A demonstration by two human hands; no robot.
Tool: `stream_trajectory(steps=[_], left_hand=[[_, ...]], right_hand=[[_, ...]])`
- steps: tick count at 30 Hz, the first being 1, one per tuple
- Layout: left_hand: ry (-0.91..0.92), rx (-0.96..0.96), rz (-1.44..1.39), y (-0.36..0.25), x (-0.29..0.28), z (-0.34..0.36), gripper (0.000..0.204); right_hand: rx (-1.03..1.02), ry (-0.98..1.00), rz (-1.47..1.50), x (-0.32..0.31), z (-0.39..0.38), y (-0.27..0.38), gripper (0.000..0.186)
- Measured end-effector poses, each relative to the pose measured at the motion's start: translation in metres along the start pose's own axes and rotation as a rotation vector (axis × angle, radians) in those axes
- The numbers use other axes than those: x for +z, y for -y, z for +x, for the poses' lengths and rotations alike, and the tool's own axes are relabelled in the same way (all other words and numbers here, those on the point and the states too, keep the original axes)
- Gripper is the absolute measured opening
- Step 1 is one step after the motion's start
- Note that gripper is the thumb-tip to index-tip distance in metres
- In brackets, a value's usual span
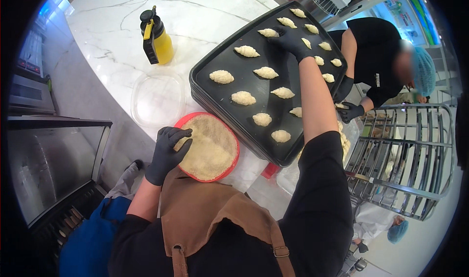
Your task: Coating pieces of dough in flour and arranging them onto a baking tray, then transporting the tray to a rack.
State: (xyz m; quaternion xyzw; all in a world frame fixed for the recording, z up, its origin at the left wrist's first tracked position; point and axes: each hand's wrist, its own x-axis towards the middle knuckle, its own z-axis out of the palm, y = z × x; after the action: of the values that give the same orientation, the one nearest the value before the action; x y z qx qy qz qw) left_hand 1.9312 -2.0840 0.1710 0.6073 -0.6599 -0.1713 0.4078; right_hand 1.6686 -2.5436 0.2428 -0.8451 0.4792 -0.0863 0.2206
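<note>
My right hand (291,41), fingers pinched on a crumbed pastry (268,32) at the tray's (215,62) upper middle, should set it gently in line, while my left hand (167,152) rests open-fingered on the crumb bowl (229,164).

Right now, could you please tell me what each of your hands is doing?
Left hand: open, fingers resting on the red bowl of crumbs.
Right hand: fingers on a coated pastry; grasp unclear.
</note>
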Motion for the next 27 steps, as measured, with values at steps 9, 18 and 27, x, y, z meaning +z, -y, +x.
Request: stream_trajectory(steps=[9, 18, 27], left_hand=[[0.001, -0.03, 0.012, 0.001, 0.001, -0.003, 0.028], [-0.019, -0.061, 0.0, 0.004, -0.001, -0.008, 0.028], [-0.144, -0.064, -0.01, 0.008, -0.004, -0.016, 0.029]], right_hand=[[-0.012, 0.025, -0.043, -0.002, -0.002, 0.0, 0.061], [-0.048, 0.005, 0.005, 0.007, 0.007, -0.015, 0.058], [-0.081, -0.162, -0.095, -0.015, -0.043, 0.05, 0.059]])
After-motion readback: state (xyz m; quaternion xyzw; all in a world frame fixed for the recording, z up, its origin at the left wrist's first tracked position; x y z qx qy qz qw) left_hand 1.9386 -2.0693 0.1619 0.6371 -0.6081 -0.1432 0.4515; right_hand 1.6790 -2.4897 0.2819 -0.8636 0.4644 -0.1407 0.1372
